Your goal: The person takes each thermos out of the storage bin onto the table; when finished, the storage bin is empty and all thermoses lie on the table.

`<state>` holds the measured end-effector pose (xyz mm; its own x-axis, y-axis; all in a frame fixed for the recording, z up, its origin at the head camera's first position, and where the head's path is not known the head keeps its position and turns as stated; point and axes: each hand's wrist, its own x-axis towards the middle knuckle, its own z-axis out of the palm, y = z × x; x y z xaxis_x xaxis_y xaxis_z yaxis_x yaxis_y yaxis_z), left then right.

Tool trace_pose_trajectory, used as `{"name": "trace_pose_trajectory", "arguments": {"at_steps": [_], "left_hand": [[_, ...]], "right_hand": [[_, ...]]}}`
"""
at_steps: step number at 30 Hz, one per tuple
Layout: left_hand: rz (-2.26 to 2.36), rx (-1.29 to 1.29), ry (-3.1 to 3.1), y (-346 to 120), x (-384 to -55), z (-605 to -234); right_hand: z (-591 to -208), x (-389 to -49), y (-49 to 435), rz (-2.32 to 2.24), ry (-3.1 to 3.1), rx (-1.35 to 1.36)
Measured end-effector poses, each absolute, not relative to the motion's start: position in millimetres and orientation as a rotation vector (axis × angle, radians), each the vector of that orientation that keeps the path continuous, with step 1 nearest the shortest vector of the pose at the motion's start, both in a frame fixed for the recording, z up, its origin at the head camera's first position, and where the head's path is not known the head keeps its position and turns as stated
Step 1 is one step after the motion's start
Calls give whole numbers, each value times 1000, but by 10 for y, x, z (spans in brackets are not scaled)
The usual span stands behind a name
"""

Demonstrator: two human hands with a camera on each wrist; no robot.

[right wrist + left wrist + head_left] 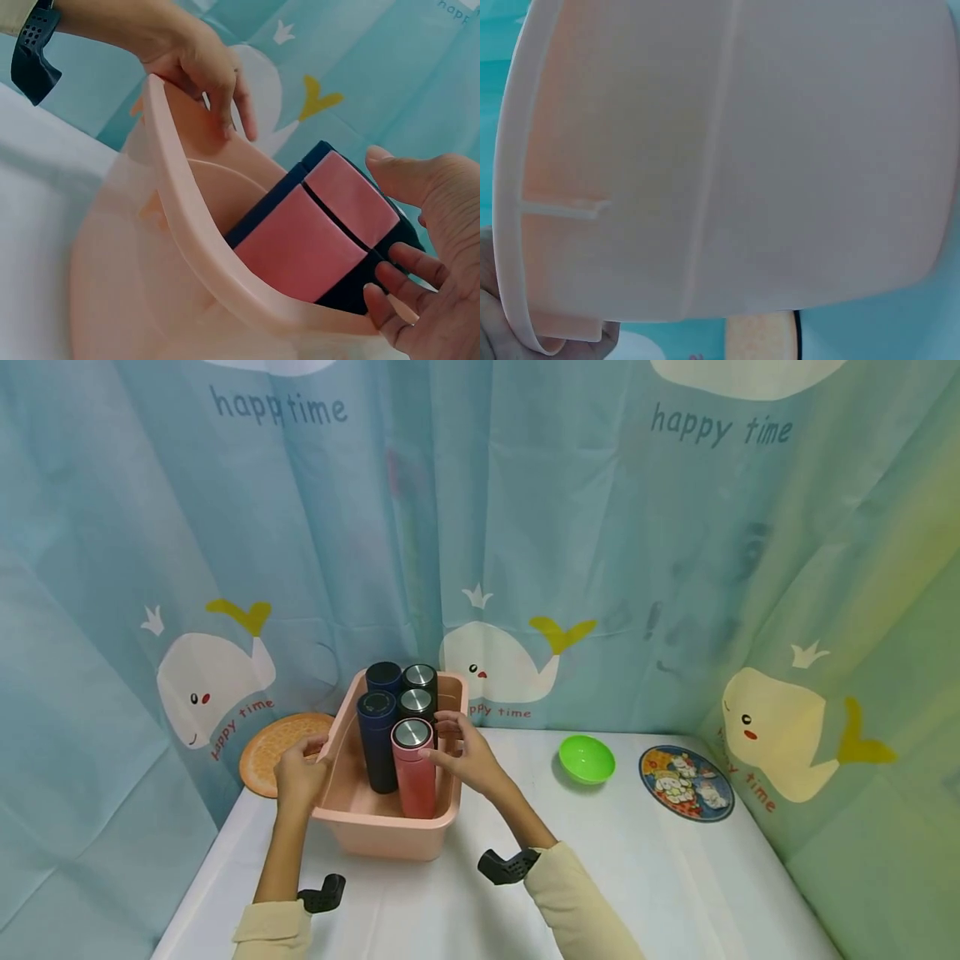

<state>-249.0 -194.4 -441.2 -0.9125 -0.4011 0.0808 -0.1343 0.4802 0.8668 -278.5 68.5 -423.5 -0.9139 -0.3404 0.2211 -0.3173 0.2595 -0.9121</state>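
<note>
A pink plastic bin (386, 843) stands on the table with several thermos bottles upright inside it. Closest to me is a pink thermos (416, 785) with a silver-topped lid; behind it are two dark blue thermoses (378, 747) and two black thermoses (417, 702). My left hand (300, 777) grips the bin's left rim, its fingers curled over the edge. At the bin's right side my right hand (472, 756) is spread beside the pink thermos. In the right wrist view, its thumb is apart from that thermos, and the lower fingers are close to the rim.
An orange-slice round mat (277, 747) lies left of the bin. To the right are a green bowl (587, 760) and a round cartoon-print mat (686, 783). A whale-print curtain (525, 568) hangs behind the white table (600, 860) and along its sides.
</note>
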Motion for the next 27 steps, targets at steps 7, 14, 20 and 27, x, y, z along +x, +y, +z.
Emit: {"name": "trace_pose_trajectory", "arguments": {"at_steps": [7,14,20,27], "left_hand": [[-1459,489,-2443,-1963,-2535,-4413],[-1461,492,-2430,-1949,-2570,-4375],[-1448,485,-2418,-1928,-2545,-4400],[-1455,493,-2423,-1953,-2503,-4456]], "right_hand": [[-4227,-2823,620,-1735,2531,-667],[-4231,-2852,553,-1745,2503,-645],[-4286,-2862,485,-1757,2543,-616],[-4351,-2828,424,-1778,2556,-610]]}}
